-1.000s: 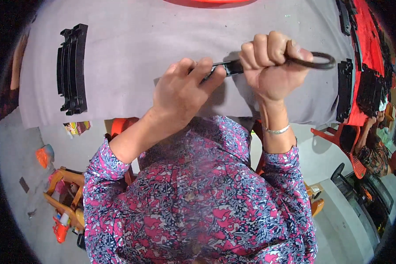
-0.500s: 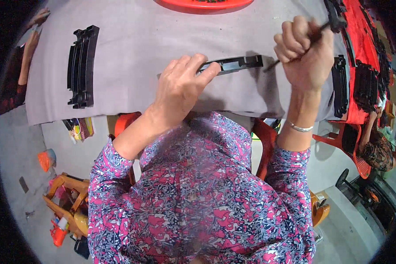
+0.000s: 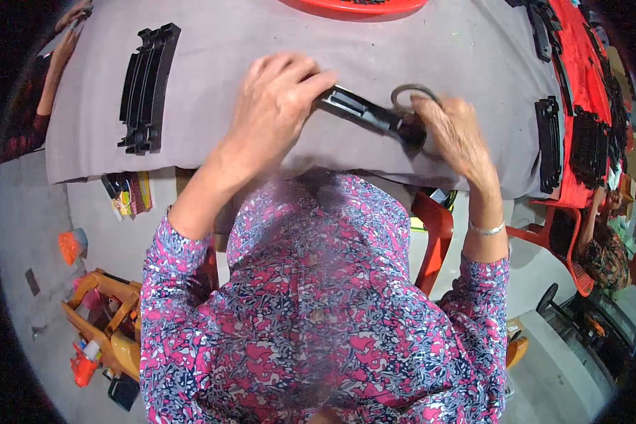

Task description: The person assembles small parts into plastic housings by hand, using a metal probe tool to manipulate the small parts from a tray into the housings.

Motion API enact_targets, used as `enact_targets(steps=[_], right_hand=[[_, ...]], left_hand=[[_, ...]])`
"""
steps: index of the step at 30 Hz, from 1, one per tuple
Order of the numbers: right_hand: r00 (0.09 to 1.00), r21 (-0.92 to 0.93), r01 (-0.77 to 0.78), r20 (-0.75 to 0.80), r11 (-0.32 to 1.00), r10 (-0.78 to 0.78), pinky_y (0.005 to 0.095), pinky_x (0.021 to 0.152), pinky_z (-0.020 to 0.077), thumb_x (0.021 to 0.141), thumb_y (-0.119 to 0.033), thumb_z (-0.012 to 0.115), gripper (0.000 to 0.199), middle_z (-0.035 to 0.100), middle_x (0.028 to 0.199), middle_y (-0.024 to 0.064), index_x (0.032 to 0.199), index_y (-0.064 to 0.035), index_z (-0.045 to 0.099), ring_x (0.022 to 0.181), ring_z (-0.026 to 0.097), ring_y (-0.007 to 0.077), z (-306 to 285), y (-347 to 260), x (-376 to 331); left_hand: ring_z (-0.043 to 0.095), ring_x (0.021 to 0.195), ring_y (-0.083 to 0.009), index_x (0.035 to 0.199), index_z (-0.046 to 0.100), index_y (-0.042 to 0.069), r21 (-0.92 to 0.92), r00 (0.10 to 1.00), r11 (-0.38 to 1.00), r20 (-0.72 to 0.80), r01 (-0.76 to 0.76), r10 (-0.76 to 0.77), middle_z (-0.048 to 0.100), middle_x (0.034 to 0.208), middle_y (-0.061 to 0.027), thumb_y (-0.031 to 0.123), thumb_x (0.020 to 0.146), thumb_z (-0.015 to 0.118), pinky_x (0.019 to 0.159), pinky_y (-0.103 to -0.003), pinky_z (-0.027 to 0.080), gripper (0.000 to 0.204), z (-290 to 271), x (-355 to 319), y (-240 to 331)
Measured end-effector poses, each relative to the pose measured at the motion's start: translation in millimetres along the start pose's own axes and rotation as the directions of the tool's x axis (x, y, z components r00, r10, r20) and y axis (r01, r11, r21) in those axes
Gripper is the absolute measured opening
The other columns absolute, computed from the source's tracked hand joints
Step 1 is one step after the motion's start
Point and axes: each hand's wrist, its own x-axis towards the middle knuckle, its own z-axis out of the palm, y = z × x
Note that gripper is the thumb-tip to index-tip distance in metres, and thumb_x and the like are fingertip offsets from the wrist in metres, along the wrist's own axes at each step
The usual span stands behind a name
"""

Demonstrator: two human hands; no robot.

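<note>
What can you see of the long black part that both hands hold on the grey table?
The long black part is a narrow, dark, plastic-looking strip lying slanted on the grey cloth. The left hand presses its upper left end. The right hand covers its lower right end, beside a grey ring.

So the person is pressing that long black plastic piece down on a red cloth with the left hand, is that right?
Not quite: in the head view the cloth under the work is grey, not red; a red cover lies only at the far right. The left hand does press the long black plastic piece down on it.
</note>
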Motion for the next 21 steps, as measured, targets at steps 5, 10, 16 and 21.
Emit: enact_targets(steps=[5, 10, 16, 21], right_hand=[[0.981, 0.368, -0.143, 0.177, 0.919, 0.082, 0.0421, 0.066, 0.0518, 0.087, -0.017, 0.053, 0.024, 0.065, 0.080, 0.0206, 0.102, -0.0013, 0.063, 0.074, 0.065, 0.0362, 8, -52, -11], [0.859, 0.770, -0.507, 0.414, 0.387, 0.301, 0.0321, 0.068, 0.0508, 0.097, -0.026, 0.045, 0.035, 0.063, 0.071, 0.0096, 0.101, 0.0005, 0.066, 0.070, 0.062, 0.0164, 32, -69, -9], [0.787, 0.958, -0.177, 0.276, -0.226, 0.552, 0.0229, 0.044, 0.0199, 0.098, -0.038, 0.045, 0.039, 0.032, 0.060, -0.0050, 0.072, -0.0097, 0.046, 0.048, 0.023, 0.0070, -1, -43, -9], [0.935, 0.895, 0.227, -0.090, -0.383, 0.344, 0.0250, 0.043, 0.0151, 0.100, -0.046, 0.040, 0.047, 0.026, 0.058, -0.0044, 0.070, -0.0100, 0.039, 0.049, 0.020, 0.0076, -16, -29, 18]], left_hand=[[0.055, 0.109, -0.0275, 0.107, 0.064, 0.012, 0.032, 0.987, 0.987, -0.030, -0.158, 0.159, 0.061, 0.105, -0.0068, 0.008, 0.080, 0.062, 0.097, -0.042, 0.039, 0.028, 14, 25, -16], [0.053, 0.118, -0.0339, 0.121, 0.062, 0.012, -0.215, 0.983, 0.965, -0.140, -0.151, 0.122, 0.060, 0.122, -0.0112, 0.000, 0.078, 0.062, 0.099, -0.043, 0.042, 0.045, 26, 31, -14], [0.059, 0.089, -0.0323, 0.103, 0.065, 0.004, -0.494, 0.965, 0.858, -0.123, 0.142, -0.231, 0.063, 0.094, -0.0110, 0.002, 0.076, 0.066, 0.079, -0.044, 0.047, 0.028, 8, -5, -3], [0.059, 0.105, -0.0309, 0.114, 0.063, 0.008, -0.318, 0.995, 0.947, -0.096, -0.035, 0.005, 0.066, 0.102, -0.0086, 0.017, 0.073, 0.075, 0.091, -0.043, 0.042, 0.043, -2, -19, 24]])
